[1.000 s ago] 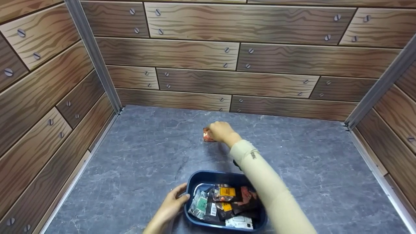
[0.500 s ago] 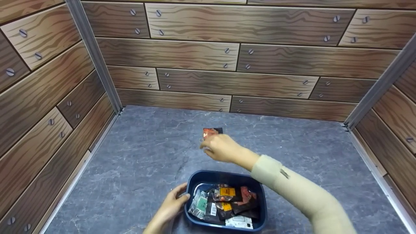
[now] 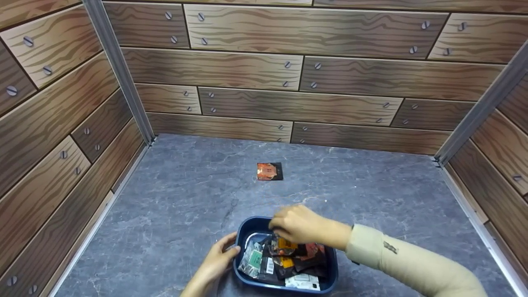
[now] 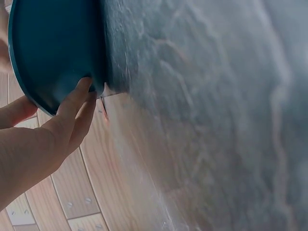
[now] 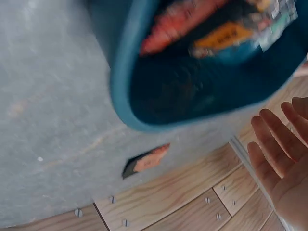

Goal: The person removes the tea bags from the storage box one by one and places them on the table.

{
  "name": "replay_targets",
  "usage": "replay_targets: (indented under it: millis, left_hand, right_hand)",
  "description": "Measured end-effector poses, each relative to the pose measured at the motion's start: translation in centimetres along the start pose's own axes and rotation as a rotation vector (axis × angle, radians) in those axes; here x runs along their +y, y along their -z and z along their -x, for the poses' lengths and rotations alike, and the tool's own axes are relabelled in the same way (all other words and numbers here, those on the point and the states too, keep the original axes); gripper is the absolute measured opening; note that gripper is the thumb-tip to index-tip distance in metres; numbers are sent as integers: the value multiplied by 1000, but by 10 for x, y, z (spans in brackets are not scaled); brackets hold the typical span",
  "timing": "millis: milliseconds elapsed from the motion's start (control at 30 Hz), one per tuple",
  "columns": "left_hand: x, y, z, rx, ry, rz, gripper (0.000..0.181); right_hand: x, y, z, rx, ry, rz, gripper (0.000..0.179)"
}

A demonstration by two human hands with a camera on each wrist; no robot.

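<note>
A dark blue plastic bin stands near the front of the grey floor, holding several small sachets. My left hand grips its left side, thumb at the rim and fingers along the outer wall. Over the bin's back part is my right hand, above a black sachet with an orange label. Its fingers look extended and hold nothing in the right wrist view. Farther back, an orange and black sachet lies flat on the floor. The right hand hides part of the bin's back rim.
The grey marbled surface runs up to wood-patterned walls at the back and both sides. Metal posts stand in the corners. Inside the bin are also a sachet with a green label and a white one.
My right hand has let go of the orange and black sachet, leaving it on the floor, and moved back toward me over the bin. The left hand stays on the bin.
</note>
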State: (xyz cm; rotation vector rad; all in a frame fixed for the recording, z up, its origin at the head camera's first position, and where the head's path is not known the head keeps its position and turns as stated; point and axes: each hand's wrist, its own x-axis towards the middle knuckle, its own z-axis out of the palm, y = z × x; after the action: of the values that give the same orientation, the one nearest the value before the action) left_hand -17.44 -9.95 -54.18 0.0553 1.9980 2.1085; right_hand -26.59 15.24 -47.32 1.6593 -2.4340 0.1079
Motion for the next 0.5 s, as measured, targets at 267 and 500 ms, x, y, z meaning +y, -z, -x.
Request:
replay_targets:
  millis: [267, 500]
  left_hand:
    - [1, -1, 1, 5, 6, -6, 51]
    - [0, -1, 0, 8, 11, -17, 52]
  right_hand:
    - [-12, -12, 21, -142, -13, 9, 26]
    - [-17, -23, 30, -211, 0, 39, 33]
